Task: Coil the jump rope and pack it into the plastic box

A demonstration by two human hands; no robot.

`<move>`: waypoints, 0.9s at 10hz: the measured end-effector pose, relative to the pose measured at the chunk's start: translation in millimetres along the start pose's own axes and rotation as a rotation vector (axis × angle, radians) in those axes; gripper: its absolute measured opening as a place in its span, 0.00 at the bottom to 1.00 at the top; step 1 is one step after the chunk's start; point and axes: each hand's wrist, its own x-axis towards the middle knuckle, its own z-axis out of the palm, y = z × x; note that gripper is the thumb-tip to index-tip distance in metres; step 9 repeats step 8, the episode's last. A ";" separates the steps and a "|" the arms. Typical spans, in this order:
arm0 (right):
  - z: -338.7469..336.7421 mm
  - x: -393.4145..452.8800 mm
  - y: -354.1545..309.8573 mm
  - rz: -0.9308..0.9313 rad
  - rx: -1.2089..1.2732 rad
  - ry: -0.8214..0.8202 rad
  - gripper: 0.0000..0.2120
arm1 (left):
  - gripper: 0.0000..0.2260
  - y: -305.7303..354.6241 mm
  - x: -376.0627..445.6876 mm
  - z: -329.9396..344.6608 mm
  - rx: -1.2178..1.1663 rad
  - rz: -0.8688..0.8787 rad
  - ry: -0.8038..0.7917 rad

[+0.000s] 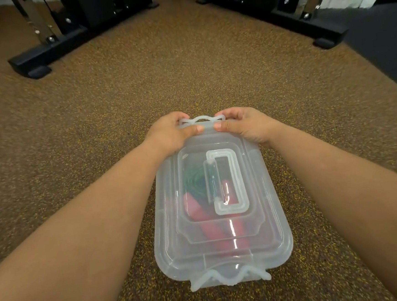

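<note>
both hands pressing the far clasp of the packed box shut

the jump rope (206, 197) lies coiled inside the plastic box (224, 255) at lower centre of the frame, its green cord and red handles showing through the lid (262, 192), which sits on top. the left hand (172, 133) and right hand (245, 125) meet at the box's far end, fingers (221, 126) clamped on the far clasp (202, 121), thumbs on the lid edge. the rope sits below and nearer than the hands, apart from them, with the lid between. likely risk: uneven thumb pressure could leave the far clasp half caught, or tip the light box on the floor (73, 136); the near clasp (229, 278) looks flared out, possibly unlatched, so the lid might lift there.
</note>
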 end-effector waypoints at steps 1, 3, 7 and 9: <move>3.6 -2.2 -1.3 -0.056 -0.113 0.082 0.13 | 0.17 -0.9 -1.4 2.2 0.054 0.034 0.077; 13.8 -11.8 -3.4 -0.096 -0.252 0.228 0.19 | 0.20 1.9 -10.5 4.1 0.189 0.094 0.159; 45.3 -50.0 -1.9 -0.128 -0.752 0.363 0.25 | 0.24 25.8 -64.9 16.7 0.748 0.199 0.054; 48.5 -59.6 -19.2 -0.198 -0.785 0.363 0.19 | 0.18 42.1 -73.1 2.6 0.655 0.222 0.098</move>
